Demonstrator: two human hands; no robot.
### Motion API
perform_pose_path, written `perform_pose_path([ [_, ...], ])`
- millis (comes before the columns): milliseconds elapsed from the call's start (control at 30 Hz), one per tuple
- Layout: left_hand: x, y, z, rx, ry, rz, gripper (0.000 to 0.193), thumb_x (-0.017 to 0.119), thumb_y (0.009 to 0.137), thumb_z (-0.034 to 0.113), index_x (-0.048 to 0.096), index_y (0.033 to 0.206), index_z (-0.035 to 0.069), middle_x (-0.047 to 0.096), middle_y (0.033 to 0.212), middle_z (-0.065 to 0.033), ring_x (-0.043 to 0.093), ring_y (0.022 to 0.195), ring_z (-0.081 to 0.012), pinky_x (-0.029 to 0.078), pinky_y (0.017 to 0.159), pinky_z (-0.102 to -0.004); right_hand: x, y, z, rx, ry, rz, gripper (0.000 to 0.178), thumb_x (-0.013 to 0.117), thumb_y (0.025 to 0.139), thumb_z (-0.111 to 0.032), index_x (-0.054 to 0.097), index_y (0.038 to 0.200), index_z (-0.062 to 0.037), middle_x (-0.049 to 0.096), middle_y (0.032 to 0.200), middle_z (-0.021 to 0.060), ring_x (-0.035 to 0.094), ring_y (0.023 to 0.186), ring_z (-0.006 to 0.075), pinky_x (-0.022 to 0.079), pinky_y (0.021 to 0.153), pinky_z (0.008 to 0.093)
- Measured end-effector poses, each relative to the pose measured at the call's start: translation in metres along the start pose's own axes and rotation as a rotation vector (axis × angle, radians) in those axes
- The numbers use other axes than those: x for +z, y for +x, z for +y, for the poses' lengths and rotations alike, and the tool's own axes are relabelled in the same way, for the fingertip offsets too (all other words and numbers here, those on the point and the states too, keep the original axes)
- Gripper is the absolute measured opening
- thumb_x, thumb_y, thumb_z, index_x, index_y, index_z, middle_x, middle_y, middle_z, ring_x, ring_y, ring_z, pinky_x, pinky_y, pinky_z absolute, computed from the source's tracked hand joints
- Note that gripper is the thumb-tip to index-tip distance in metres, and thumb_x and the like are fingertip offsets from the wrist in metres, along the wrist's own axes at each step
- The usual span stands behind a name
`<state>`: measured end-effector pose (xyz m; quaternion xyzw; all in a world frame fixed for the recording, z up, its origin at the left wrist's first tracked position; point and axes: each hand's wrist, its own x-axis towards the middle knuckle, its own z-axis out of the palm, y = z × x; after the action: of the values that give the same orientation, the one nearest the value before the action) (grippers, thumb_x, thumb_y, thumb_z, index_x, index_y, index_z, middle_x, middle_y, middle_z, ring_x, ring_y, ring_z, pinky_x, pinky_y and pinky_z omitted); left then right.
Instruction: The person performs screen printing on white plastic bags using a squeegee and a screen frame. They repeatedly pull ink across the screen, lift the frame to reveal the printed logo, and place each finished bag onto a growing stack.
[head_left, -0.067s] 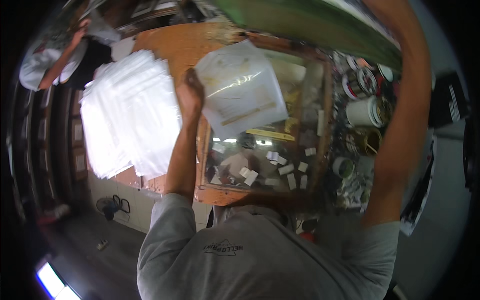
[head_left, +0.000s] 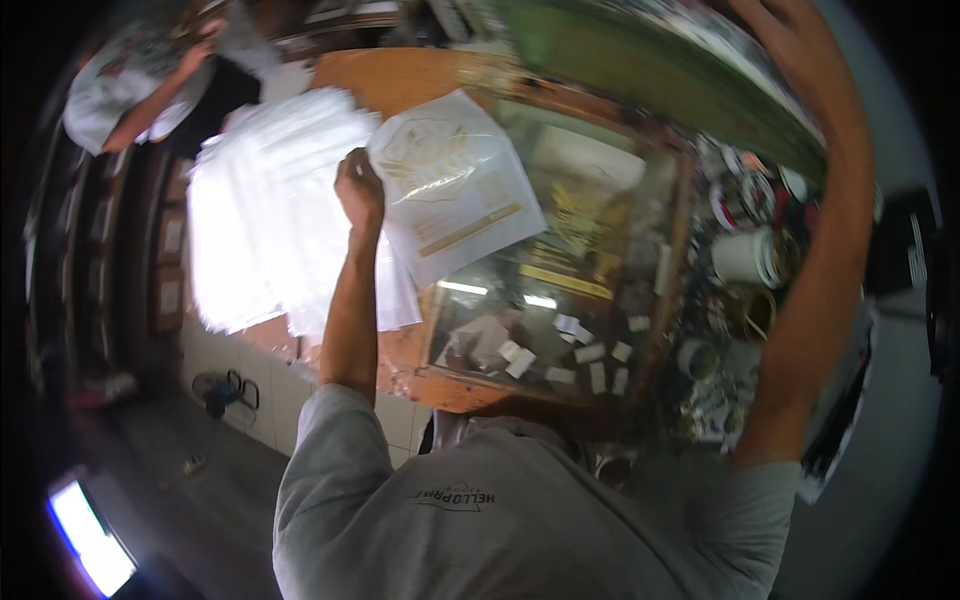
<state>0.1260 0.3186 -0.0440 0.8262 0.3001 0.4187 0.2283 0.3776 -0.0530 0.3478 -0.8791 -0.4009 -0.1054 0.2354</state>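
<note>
Left hand [head_left: 360, 188]: my fingers are bent and grasp the left edge of the printed sheet.
Printed sheet [head_left: 455, 200]: it is thin, glossy and see-through plastic, tilted, just to the right of my left fingers; in the view it covers part of the glass.
Printing on it: a gold outline figure above, smaller lines and a gold band below; I cannot read it well.
Right hand [head_left: 785, 22]: it is raised far from my left one, at the upper end of the green frame [head_left: 640, 95]; the picture cuts its fingertips, so I cannot tell if they grasp.
White stack [head_left: 280, 215]: many soft, shiny plastic sheets, fanned unevenly, just left of my left fingers.
Table [head_left: 395, 72]: orange-brown wood, beyond my left fingers and under the stack.
Glass panel [head_left: 475, 325]: smooth, reflecting two lamps, wood-edged, nearer my body than the printed sheet; small pale paper pieces [head_left: 520, 362] and a yellow printed strip [head_left: 566, 282] show there.
Containers: below my right hand, a white round tub [head_left: 738, 258] and a brownish tin [head_left: 742, 312] with a thin stick in it.
</note>
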Motion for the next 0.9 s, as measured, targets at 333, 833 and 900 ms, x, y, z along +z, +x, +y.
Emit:
perform_pose_path([
  [333,-0.178,-0.027,-0.109,0.068,0.601,-0.013,0.041,0.06,0.1,0.024,0.06,0.137,0.007,0.029,0.16,-0.0337,0.026,0.15,-0.0469,0.021,0.114,-0.0683,-0.003,-0.006,0.022,0.27,0.052,-0.157,0.081,0.064,0.093,-0.067,0.068,0.127,0.0059,0.069,0.124,0.0168,0.064,0.114,0.0243,0.045,0.103,0.0334],
  [833,0.109,-0.242,0.207,0.65,0.027,-0.877,0.064,0.051,0.103,0.047,0.04,0.16,0.02,0.021,0.171,-0.0185,0.01,0.159,-0.0408,0.003,0.117,-0.0772,-0.019,-0.06,-0.028,0.208,-0.135,-0.151,0.053,0.062,0.098,-0.049,0.077,0.09,0.0013,0.071,0.079,0.0212,0.065,0.071,0.0292,0.053,0.07,0.045],
  [900,0.116,-0.245,0.225,0.69,-0.012,-0.92,0.062,0.052,0.103,0.045,0.043,0.159,0.019,0.022,0.17,-0.0193,0.011,0.159,-0.0401,0.004,0.118,-0.0767,-0.001,-0.041,-0.003,0.052,-0.305,-0.091,0.067,0.053,0.1,-0.052,0.074,0.089,0.0099,0.071,0.081,0.0249,0.068,0.071,0.0319,0.057,0.068,0.0438],
])
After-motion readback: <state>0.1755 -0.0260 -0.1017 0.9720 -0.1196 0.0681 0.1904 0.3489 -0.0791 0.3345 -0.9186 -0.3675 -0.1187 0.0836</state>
